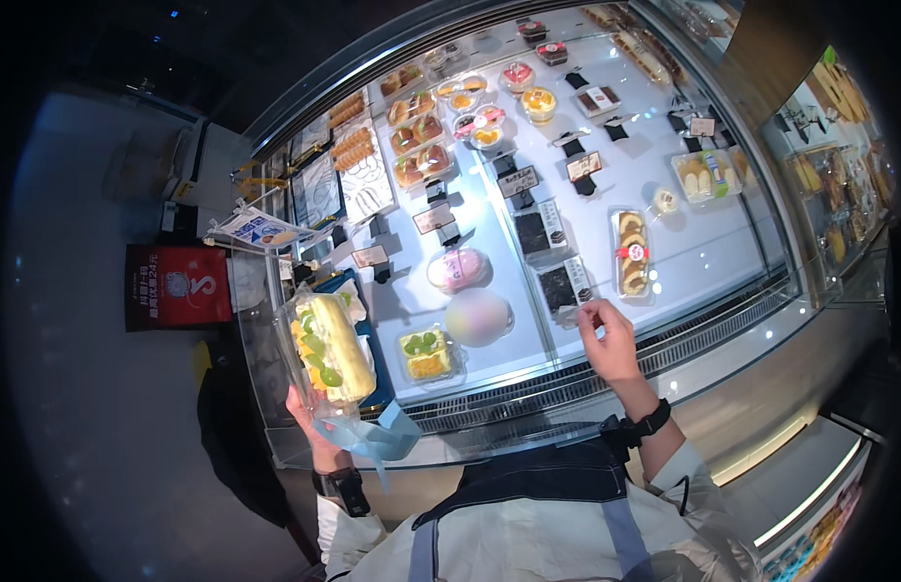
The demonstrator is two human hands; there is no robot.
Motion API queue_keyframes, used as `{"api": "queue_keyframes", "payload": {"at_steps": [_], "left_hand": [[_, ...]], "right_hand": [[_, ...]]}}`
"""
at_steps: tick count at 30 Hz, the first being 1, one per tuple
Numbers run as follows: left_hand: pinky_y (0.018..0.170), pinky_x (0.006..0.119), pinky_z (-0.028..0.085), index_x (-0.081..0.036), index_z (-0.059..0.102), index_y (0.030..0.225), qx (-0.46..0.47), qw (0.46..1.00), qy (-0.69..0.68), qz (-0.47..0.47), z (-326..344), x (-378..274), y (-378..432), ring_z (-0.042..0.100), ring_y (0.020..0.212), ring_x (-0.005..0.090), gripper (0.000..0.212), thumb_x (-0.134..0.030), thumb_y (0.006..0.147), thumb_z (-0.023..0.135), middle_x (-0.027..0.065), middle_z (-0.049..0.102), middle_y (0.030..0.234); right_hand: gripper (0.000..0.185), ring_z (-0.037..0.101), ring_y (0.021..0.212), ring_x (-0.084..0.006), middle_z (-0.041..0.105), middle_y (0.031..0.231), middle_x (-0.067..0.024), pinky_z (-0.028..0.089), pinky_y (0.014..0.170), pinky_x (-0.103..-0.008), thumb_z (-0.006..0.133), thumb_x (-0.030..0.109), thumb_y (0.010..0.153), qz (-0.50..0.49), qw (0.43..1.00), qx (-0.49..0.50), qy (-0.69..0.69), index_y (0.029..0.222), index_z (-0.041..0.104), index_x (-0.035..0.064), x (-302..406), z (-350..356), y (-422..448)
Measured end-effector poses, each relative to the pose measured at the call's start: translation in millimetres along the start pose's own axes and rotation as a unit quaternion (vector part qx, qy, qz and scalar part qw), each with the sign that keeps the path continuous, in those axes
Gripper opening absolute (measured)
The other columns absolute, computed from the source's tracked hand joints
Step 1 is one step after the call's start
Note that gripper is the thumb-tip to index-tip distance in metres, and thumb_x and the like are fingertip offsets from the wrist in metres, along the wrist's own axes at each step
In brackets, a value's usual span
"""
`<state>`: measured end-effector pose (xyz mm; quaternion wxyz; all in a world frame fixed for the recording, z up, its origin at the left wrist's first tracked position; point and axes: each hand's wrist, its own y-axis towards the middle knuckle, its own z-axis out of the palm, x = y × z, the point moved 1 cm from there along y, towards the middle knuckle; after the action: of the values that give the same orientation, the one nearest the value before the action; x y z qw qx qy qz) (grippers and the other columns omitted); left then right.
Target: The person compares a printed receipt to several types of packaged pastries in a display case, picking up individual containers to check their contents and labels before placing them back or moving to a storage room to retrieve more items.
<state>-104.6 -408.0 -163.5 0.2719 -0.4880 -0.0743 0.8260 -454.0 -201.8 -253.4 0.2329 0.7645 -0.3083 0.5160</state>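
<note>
My left hand [310, 420] holds a clear plastic box with a long cream cake roll [334, 349] topped with green grapes and orange fruit. A light blue ribbon [374, 435] hangs by the box's lower end. My right hand [607, 340] is over the front part of the glass display case, fingers curled, beside a clear pack with a dark sheet-like item [559, 288]; whether it touches the pack's corner is unclear. Left of it lie a round pastel item [477, 318], a pink-wrapped round item [459, 270] and a small boxed fruit cake [425, 354]. To its right is a boxed swiss roll [631, 254].
Boxed buns [421, 164], dessert cups [540, 106] and small price-tag stands [519, 182] fill the case farther back. The case's metal front edge [509, 429] runs before my body. A small cloth banner [265, 229] and a red sign [178, 287] are at the left.
</note>
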Motion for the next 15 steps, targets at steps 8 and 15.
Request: {"api": "queue_keyframes", "payload": {"at_steps": [8,15], "left_hand": [[0.035,0.019,0.020,-0.013,0.049,0.079,-0.048,0.977,0.193,-0.079,-35.4,3.6,47.9,0.029,0.038,0.0028,0.034,-0.045,0.087,0.050,-0.0066,0.035,0.053],[0.036,0.017,0.020,-0.013,0.048,0.086,-0.008,0.985,0.161,-0.063,-36.3,18.9,50.8,0.030,0.040,0.0025,0.030,-0.043,0.087,0.052,-0.0049,0.043,0.062]], "right_hand": [[0.038,0.060,0.066,-0.0167,0.060,0.076,-0.0088,0.047,0.061,-0.0274,0.055,0.008,0.086,-0.039,0.998,-0.001,0.056,0.118,0.036,0.0007,-1.1,1.2,1.1],[0.036,0.060,0.064,-0.0173,0.060,0.075,-0.0090,0.047,0.060,-0.0286,0.053,0.009,0.086,-0.011,0.999,-0.003,0.037,0.117,0.037,0.0002,-2.8,1.0,-2.1]]}}
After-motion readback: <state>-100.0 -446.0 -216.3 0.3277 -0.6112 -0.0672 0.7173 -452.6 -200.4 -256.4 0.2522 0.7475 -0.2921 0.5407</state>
